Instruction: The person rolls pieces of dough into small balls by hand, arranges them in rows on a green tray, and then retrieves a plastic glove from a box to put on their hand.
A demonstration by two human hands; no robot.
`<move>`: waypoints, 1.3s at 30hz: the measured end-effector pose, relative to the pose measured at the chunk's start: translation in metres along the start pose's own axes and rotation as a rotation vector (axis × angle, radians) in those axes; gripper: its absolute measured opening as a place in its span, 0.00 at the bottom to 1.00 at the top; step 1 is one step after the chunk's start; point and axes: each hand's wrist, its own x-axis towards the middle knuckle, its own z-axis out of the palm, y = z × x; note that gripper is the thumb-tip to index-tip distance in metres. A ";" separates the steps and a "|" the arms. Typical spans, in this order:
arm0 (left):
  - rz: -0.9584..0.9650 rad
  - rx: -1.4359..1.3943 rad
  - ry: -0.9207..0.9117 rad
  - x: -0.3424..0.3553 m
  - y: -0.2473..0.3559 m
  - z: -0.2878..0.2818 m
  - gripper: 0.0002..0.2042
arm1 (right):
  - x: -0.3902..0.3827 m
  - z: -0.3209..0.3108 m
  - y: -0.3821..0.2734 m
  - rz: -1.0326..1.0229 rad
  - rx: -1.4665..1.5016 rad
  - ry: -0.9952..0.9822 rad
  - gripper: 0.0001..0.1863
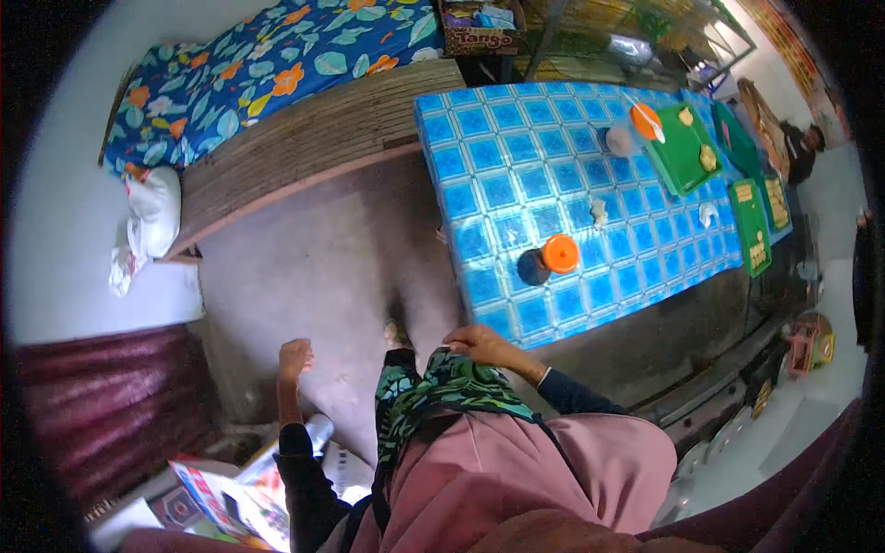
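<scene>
My left hand (pixel 295 358) hangs over the grey floor at my left side. Its fingers are curled in, and nothing shows in them. In front of my right thigh, just off the table's near corner, is my right hand (pixel 479 347). Its fingers are bent together against the green and black patterned trousers (pixel 415 392); whether they pinch the cloth or anything else is hidden. Nearest to that hand on the table (pixel 516 318), which has a blue checked cover, are an orange round lid (pixel 560 253) and a dark round container (pixel 532 268) beside it.
Farther along the table are a green tray (pixel 678 170) with dough pieces, an orange-rimmed container (pixel 645 121) and smaller green trays (pixel 749 221). A slatted wooden bench (pixel 304 152) with floral cloth (pixel 304 64) stands ahead left. Printed packaging (pixel 249 502) lies low at my left.
</scene>
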 end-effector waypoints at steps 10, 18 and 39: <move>0.756 0.670 -0.239 0.192 0.334 0.070 0.14 | 0.107 0.055 -0.046 0.210 0.338 0.401 0.16; 0.846 0.482 -0.602 0.295 0.510 0.234 0.13 | 0.208 -0.060 -0.020 0.309 0.297 0.757 0.15; 1.165 0.625 -0.250 0.597 0.792 0.545 0.09 | 0.345 -0.390 0.107 1.110 -0.772 1.385 0.27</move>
